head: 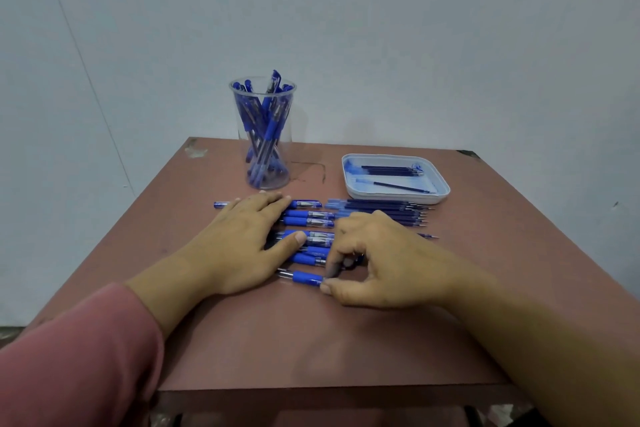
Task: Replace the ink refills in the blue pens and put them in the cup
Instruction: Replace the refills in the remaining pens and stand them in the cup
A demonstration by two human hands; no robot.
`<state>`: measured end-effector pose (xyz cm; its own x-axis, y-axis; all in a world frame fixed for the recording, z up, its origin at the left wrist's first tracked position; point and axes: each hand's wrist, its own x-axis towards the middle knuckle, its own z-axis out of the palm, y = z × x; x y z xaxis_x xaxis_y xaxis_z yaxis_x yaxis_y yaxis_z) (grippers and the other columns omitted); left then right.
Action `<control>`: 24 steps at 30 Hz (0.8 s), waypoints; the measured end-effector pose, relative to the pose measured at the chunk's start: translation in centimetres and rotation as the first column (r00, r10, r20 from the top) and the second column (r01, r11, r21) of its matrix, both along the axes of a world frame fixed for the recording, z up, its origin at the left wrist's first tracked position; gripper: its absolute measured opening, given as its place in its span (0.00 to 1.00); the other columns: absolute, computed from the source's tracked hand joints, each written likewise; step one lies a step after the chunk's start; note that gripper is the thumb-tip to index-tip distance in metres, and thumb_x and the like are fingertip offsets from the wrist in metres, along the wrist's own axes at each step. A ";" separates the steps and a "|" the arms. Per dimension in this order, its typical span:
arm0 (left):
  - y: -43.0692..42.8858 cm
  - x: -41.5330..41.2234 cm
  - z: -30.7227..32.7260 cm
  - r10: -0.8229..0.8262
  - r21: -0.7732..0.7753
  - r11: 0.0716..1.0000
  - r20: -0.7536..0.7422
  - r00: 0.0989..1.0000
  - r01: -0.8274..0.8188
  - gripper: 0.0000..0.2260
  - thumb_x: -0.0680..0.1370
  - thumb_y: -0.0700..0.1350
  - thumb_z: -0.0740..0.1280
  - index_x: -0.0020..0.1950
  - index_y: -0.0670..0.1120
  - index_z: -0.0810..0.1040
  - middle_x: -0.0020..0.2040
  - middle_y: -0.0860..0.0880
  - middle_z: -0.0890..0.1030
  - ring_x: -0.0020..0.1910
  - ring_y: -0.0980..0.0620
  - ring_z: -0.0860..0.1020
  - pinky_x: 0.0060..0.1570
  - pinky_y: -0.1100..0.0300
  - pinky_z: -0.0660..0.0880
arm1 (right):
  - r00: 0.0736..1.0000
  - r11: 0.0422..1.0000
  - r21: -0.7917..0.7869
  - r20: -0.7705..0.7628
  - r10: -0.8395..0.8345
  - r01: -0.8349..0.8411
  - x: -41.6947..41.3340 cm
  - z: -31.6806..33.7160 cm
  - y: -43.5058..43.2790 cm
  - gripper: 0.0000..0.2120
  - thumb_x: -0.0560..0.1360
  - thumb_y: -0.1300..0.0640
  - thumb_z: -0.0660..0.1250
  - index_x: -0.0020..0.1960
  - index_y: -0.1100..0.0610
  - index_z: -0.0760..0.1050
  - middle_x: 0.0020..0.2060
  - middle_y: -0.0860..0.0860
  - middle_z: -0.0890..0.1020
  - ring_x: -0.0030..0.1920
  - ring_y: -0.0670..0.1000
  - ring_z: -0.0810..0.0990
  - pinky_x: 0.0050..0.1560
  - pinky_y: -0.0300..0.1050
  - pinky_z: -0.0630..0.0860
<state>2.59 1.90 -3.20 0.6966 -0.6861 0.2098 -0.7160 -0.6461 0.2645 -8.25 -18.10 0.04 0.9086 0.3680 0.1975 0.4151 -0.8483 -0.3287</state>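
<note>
Judged to be at the start of another round: picking one pen from the row for refilling.

Right hand (381, 260): curled, pinching the nearest pen (306, 277) at its right end between thumb and forefinger. Not yet lifted, as far as can be told; lying on the tabletop (311, 340). Left hand (249, 239): flat, fingers straight and relaxed, resting over the left part of the row of pens (311, 218), gripping nothing, thumb out toward the right hand.

Far left: clear cup (232, 94), upright, already crowded with blue pens (266, 128). Far right: white tray (434, 174) holding several refills (391, 169), one apart from the rest toward the near edge. Just near of the tray and right of the pen row: loose refills (384, 208) side by side on the tabletop, tips to the right, partly hidden behind the right hand. New or spent: cannot tell.

Next, probably: lift the pinched pen clear of its neighbours without rolling them, bring the left hand across to the barrel, then unscrew or pull apart and draw out the old refill. Calls for a two-handed grip and a steady twist; slim round barrels, likely to roll if nudged. After that, presumably a fresh refill in, barrel closed, pen dropped in among the others in the cup.
</note>
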 end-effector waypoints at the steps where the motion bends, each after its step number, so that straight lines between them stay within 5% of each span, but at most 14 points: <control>1: 0.0 -0.1 0.0 0.001 -0.001 1.000 -0.002 1.000 -0.001 0.41 0.70 0.71 0.43 0.78 0.51 0.58 0.76 0.55 0.61 0.73 0.57 0.59 0.74 0.54 0.54 | 1.000 1.000 -0.012 0.003 -0.004 0.004 -0.1 0.0 -0.1 0.09 0.69 0.42 0.71 0.42 0.46 0.81 0.38 0.44 0.76 0.43 0.44 0.74 0.49 0.47 0.71; 11: 0.0 -0.1 0.1 -0.012 -0.054 0.998 -0.005 1.000 0.012 0.42 0.70 0.74 0.41 0.77 0.50 0.61 0.75 0.55 0.63 0.73 0.57 0.60 0.74 0.51 0.56 | 0.998 0.998 0.054 0.050 -0.038 0.035 0.7 -0.3 -1.4 0.03 0.72 0.50 0.72 0.43 0.48 0.79 0.40 0.42 0.74 0.44 0.42 0.73 0.46 0.35 0.68; 15: 0.1 -0.1 0.3 -0.051 -0.105 0.993 0.014 0.999 0.053 0.39 0.74 0.72 0.42 0.76 0.51 0.64 0.73 0.56 0.67 0.72 0.58 0.63 0.72 0.48 0.59 | 0.995 0.984 0.171 0.068 -0.066 0.054 0.7 -0.1 -2.0 0.03 0.74 0.51 0.69 0.46 0.49 0.78 0.42 0.44 0.79 0.45 0.46 0.77 0.46 0.42 0.74; 20: -0.1 -0.3 1.4 -0.077 -0.212 0.971 0.172 0.982 0.114 0.27 0.78 0.65 0.53 0.72 0.52 0.69 0.67 0.56 0.73 0.66 0.58 0.69 0.66 0.61 0.62 | 0.975 0.951 0.274 0.129 -0.183 0.142 1.2 -0.1 -3.0 0.01 0.77 0.52 0.68 0.47 0.46 0.76 0.40 0.41 0.80 0.42 0.45 0.77 0.41 0.33 0.72; 24: -1.6 -0.3 2.6 -0.112 -0.216 0.959 0.303 0.946 0.183 0.21 0.78 0.60 0.58 0.67 0.54 0.74 0.59 0.57 0.79 0.58 0.59 0.75 0.58 0.62 0.70 | 0.948 0.913 0.388 0.224 -0.224 0.124 2.1 -0.4 -3.7 0.05 0.77 0.54 0.66 0.48 0.43 0.74 0.41 0.40 0.80 0.43 0.44 0.79 0.43 0.34 0.73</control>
